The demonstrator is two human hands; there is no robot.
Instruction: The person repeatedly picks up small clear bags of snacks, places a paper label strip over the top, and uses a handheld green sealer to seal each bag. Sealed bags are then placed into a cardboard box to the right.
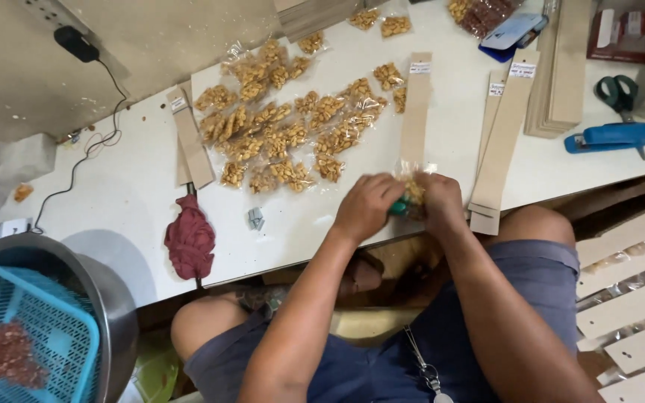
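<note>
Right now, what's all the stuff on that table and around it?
small clear bags of golden nuts: many, table middle
long brown card strips: several, table middle and right
blue stapler: one, right
green-handled scissors: one, right
dark red folded cloth: one, table's near edge
turquoise plastic basket: one, in a metal bowl, bottom left
black plug and cord: one, top left
hands: left hand and right hand, together on a bag at the strip's end

A small clear packet of golden nuts [414,188] sits at the white table's near edge, half-hidden.
</note>
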